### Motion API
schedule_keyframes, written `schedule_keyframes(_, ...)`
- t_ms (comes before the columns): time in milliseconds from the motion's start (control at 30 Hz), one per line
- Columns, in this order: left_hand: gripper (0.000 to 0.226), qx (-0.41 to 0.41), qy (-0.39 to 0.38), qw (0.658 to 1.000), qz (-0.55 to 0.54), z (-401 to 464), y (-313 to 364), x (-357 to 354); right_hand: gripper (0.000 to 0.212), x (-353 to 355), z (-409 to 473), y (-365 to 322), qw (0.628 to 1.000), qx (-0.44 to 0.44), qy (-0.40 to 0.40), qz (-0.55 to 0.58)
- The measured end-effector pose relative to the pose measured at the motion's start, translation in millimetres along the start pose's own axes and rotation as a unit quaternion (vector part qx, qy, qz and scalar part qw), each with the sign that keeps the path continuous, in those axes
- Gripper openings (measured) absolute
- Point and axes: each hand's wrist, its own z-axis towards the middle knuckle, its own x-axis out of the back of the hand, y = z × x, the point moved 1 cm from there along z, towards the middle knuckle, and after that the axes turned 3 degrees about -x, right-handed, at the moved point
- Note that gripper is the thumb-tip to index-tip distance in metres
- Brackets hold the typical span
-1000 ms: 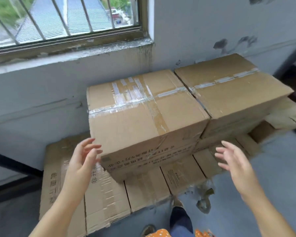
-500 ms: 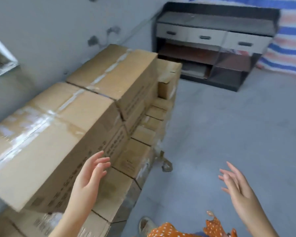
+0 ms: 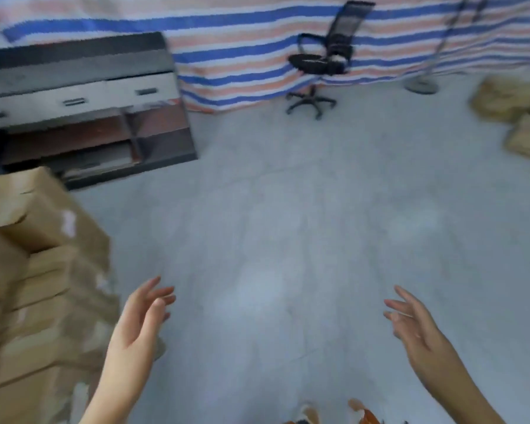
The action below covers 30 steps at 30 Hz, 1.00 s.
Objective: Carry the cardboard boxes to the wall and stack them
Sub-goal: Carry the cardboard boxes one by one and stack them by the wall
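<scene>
step: between loads; both hands empty
left hand point(image 3: 141, 316) and right hand point(image 3: 416, 322) open over bare floor point(image 3: 288, 240); stacked boxes point(image 3: 40, 286) at left; next move, likely: reach loose boxes point(image 3: 514, 114) far right and grip one.

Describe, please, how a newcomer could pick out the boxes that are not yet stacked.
Find the striped tarp across the far side, then follow the grey floor to its right edge. Two loose cardboard boxes lie there near a round stand base, apart from the tall stack on the left.
</scene>
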Motion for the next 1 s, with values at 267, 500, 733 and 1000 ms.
schedule_keyframes(267, 0.045, -0.017, -0.213, 0.977, 0.024, 58.8, 32.7, -187.7, 0.032, 128.1, 7.5, 59.0, 0.974, -0.120, 0.179, 0.065)
schedule_keyframes(500, 0.043, -0.022, -0.302, 0.952, 0.043, 122.8, 49.7, -325.7, 0.021, 164.7, 56.7, 91.8, 0.940, -0.192, 0.251, 0.127)
schedule_keyframes(733, 0.051, -0.038, -0.369, 0.928, 0.024, 237.0, 83.7, -464.1, 0.026, 228.6, 189.0, 66.7, 0.923, -0.182, 0.318, 0.120)
schedule_keyframes(1000, 0.039, -0.084, -0.472, 0.876, 0.051, 318.6, 130.9, -618.8, 0.035, 280.3, 284.8, 54.0, 0.903, -0.209, 0.357, 0.120)
